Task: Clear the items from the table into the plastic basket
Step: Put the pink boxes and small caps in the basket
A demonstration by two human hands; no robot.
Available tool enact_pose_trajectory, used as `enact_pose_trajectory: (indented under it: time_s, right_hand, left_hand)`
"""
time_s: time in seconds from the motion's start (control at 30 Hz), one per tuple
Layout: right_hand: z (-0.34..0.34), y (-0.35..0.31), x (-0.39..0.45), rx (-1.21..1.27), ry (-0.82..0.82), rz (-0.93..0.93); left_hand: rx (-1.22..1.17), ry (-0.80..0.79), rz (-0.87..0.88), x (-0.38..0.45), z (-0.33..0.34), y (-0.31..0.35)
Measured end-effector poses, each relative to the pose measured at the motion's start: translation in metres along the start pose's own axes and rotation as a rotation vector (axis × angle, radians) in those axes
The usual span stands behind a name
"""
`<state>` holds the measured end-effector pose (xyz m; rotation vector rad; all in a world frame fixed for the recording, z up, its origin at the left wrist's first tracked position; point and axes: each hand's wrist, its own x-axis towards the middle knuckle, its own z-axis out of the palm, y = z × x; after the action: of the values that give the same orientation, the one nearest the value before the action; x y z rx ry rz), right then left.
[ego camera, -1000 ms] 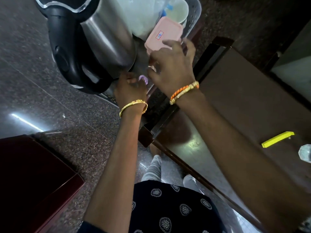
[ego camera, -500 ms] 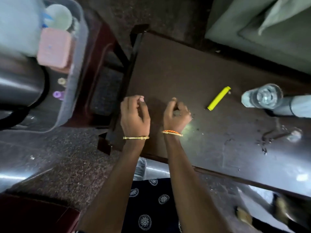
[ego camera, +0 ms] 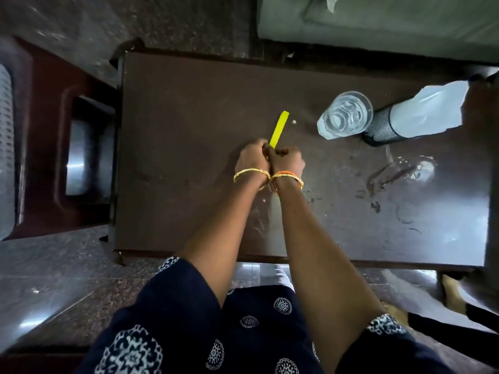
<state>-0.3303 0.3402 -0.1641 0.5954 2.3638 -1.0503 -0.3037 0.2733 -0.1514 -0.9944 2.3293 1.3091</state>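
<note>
Step in hand: picking up the yellow strip [ego camera: 279, 128] mid-table [ego camera: 189, 103]. Left hand [ego camera: 249, 160] and right hand [ego camera: 287, 161] are curled together at its near end, which is hidden under the fingers; can't tell if either actually grips it. Next: secure the grip, lift, carry past the left edge to the plastic basket [ego camera: 5, 147]. Glass [ego camera: 345, 114] remains near the far right corner.

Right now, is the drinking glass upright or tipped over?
Upright: the glass stands on the table, open rim facing up toward the camera.
</note>
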Motion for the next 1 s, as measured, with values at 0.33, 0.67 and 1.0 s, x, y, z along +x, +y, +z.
enact_pose_trajectory:
  time_s: [0.33,0.67,1.0]
  right_hand:
    - [-0.001,0.02,-0.006,-0.006,0.029,-0.122]
    - [0.025,0.065,-0.089,0.028,-0.104,-0.356]
    - [0.127,-0.051,-0.202,0.017,-0.496,-0.922]
  left_hand:
    - [-0.367,-0.035,-0.258,0.0,0.007,-0.009]
    - [-0.682,0.443,-0.418,-0.071,-0.073,-0.108]
    - [-0.858,1.035,-0.304,-0.154,-0.203,-0.195]
